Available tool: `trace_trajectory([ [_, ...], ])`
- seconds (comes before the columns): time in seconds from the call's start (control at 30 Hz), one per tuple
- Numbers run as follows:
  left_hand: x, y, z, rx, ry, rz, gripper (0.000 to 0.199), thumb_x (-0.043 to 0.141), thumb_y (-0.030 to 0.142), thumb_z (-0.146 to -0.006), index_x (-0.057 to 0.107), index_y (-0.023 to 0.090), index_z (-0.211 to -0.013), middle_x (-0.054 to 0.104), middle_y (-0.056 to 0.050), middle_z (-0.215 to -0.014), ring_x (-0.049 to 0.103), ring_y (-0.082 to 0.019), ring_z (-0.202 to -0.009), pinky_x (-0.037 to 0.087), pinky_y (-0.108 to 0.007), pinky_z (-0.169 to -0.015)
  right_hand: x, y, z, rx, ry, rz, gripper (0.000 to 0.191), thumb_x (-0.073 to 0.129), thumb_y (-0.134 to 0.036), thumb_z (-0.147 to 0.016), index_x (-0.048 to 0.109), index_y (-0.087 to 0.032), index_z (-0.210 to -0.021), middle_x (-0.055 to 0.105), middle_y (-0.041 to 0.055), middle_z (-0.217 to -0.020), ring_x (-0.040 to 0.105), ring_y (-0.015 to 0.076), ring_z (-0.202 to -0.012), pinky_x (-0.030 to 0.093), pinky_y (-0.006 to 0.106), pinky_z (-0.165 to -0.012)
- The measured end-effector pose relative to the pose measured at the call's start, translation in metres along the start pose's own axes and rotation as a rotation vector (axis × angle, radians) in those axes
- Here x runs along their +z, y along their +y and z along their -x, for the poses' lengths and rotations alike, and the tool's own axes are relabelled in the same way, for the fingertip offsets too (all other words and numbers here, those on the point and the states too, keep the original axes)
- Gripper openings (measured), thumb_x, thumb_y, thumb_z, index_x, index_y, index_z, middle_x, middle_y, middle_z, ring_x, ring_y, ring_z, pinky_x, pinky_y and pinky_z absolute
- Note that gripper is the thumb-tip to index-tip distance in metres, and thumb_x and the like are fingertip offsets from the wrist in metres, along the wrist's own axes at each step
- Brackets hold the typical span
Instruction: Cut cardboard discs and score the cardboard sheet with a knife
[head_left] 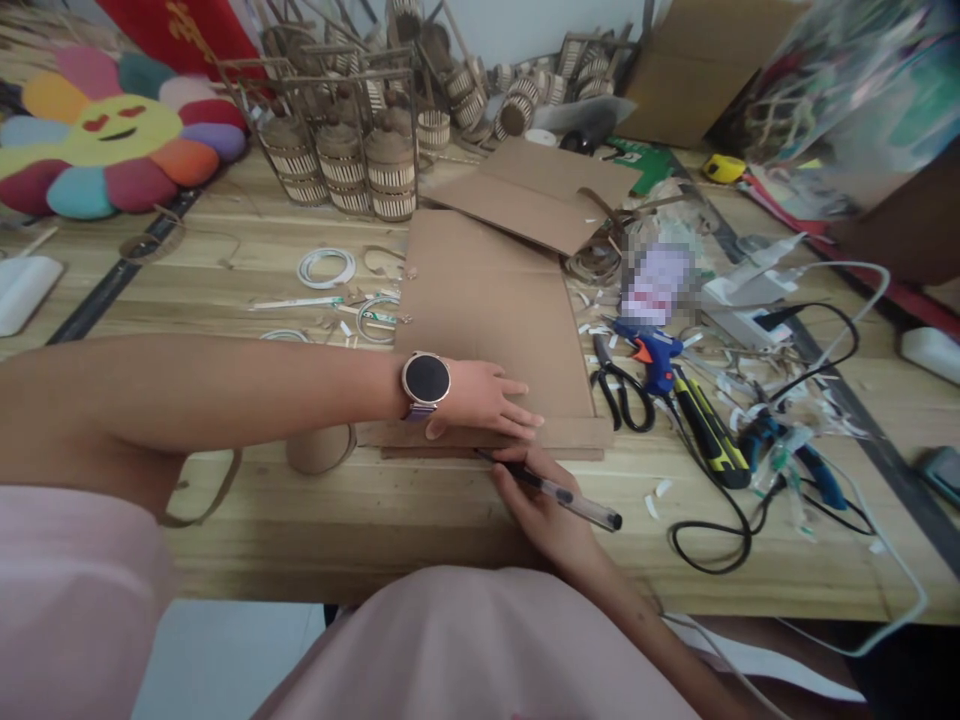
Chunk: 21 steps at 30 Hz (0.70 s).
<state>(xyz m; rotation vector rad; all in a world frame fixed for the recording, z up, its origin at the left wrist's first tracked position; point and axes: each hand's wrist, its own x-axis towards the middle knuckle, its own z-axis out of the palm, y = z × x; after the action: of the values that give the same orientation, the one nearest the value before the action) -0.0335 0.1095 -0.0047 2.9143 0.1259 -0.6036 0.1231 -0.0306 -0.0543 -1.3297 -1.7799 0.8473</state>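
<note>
My left hand (487, 395), a watch (426, 380) on its wrist, lies flat with fingers stretched out on a brown cardboard sheet (480, 290). Under its fingertips a narrow cardboard strip (577, 432) lies across the sheet's near end. Just in front of that strip, my right hand (547, 515) grips a black pen (592, 511), whose tip reaches the cardboard's near edge. A second cardboard piece (540, 190) overlaps the sheet's far end. Left of the sheet, a round brown cardboard-like piece (319, 450) is partly hidden beneath my left forearm.
Scissors (630, 395), a blue glue gun (660, 360), a yellow-black cutter (712, 430) and cables crowd the right. Beyond them sits a white power strip (750, 300). Small bamboo lantern-like pieces (341, 165) stand at the back, a flower cushion (120, 130) far left.
</note>
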Motion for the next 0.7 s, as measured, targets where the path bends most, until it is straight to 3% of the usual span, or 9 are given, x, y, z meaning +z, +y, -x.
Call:
trace_trajectory([
  [0.13, -0.001, 0.0, -0.001, -0.011, -0.053, -0.023, 0.131, 0.086, -0.003, -0.038, 0.045, 0.041, -0.153, 0.034, 0.008, -0.168, 0.032, -0.039, -0.152, 0.042, -0.05, -0.117, -0.003, 0.003, -0.002, 0.007, -0.004, -0.003, 0.011, 0.058, -0.028, -0.091, 0.067, -0.023, -0.086, 0.075, 0.0027, -0.079, 0.071, 0.018, -0.071, 0.056, 0.027, -0.064],
  [0.23, 0.002, -0.001, -0.002, -0.007, -0.053, -0.028, 0.129, 0.085, -0.002, -0.038, 0.046, 0.041, -0.152, 0.035, 0.007, -0.167, 0.032, -0.039, -0.152, 0.042, -0.05, -0.117, -0.018, 0.01, -0.001, 0.022, 0.04, 0.018, 0.014, 0.058, -0.032, -0.091, 0.068, -0.023, -0.085, 0.076, 0.0033, -0.08, 0.072, 0.0195, -0.074, 0.056, 0.028, -0.066],
  [0.43, 0.015, -0.009, -0.005, 0.037, 0.074, 0.022, 0.128, 0.084, -0.005, -0.032, 0.052, 0.043, -0.147, 0.044, 0.005, -0.162, 0.037, -0.04, -0.149, 0.047, -0.051, -0.112, -0.083, 0.039, 0.015, 0.235, 0.219, 0.27, 0.024, 0.06, -0.045, -0.085, 0.069, -0.023, -0.081, 0.074, 0.0049, -0.076, 0.068, 0.022, -0.068, 0.053, 0.033, -0.064],
  [0.57, 0.016, -0.01, -0.005, 0.031, 0.019, 0.013, 0.131, 0.085, -0.004, -0.033, 0.049, 0.043, -0.15, 0.04, 0.007, -0.165, 0.034, -0.04, -0.151, 0.044, -0.052, -0.115, -0.122, 0.054, 0.026, 0.403, 0.439, 0.313, 0.023, 0.064, -0.048, -0.078, 0.066, -0.025, -0.079, 0.072, 0.0051, -0.074, 0.066, 0.0232, -0.065, 0.05, 0.033, -0.057],
  [0.63, 0.015, -0.009, -0.005, 0.019, 0.019, 0.017, 0.132, 0.085, -0.004, -0.032, 0.048, 0.044, -0.15, 0.04, 0.008, -0.165, 0.033, -0.038, -0.152, 0.044, -0.05, -0.115, -0.127, 0.051, 0.026, 0.404, 0.511, 0.294, 0.018, 0.065, -0.045, -0.078, 0.065, -0.027, -0.079, 0.072, 0.004, -0.074, 0.067, 0.0232, -0.066, 0.052, 0.034, -0.059],
  [0.7, 0.015, -0.008, -0.005, 0.008, 0.044, 0.022, 0.132, 0.084, -0.005, -0.031, 0.049, 0.044, -0.149, 0.042, 0.009, -0.163, 0.033, -0.036, -0.152, 0.044, -0.048, -0.115, -0.118, 0.041, 0.023, 0.325, 0.499, 0.275, 0.015, 0.065, -0.042, -0.081, 0.065, -0.028, -0.08, 0.072, 0.0032, -0.073, 0.068, 0.0231, -0.067, 0.053, 0.034, -0.06],
])
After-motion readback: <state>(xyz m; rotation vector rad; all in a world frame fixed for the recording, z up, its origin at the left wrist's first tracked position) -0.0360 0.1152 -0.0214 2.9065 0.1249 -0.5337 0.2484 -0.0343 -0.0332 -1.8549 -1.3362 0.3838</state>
